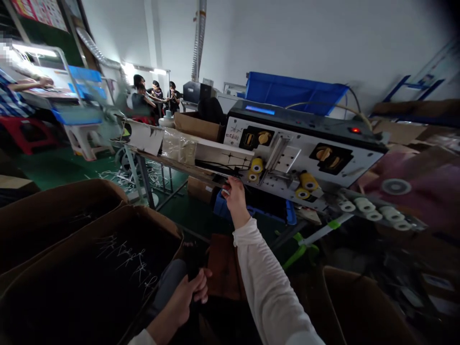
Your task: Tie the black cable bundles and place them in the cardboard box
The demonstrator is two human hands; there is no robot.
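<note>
Right hand (236, 199) at the yellow-rollered machine (305, 153)
Its fingers curled at the machine's lower edge (whether they held anything was too small to tell); the left hand (190, 292) gripped a dark bundle (193, 258) above a cardboard box (154, 225) of white wire pieces (125, 258).

Off to my left sit two open cardboard boxes (82, 249), the nearer one holding thin white wire pieces (125, 258); more white offcuts (134, 175) lie scattered on the green floor (64, 172); far down the room three people (153, 93) are gathered, though it's too dim and small to say what they handle; a person in a checked shirt (10, 93) leans in at the left edge, near a red plastic stool (30, 134) and a white stool (81, 139); a blue crate (294, 93) stands by the wall; silver ducting (199, 38) runs up it.
</note>
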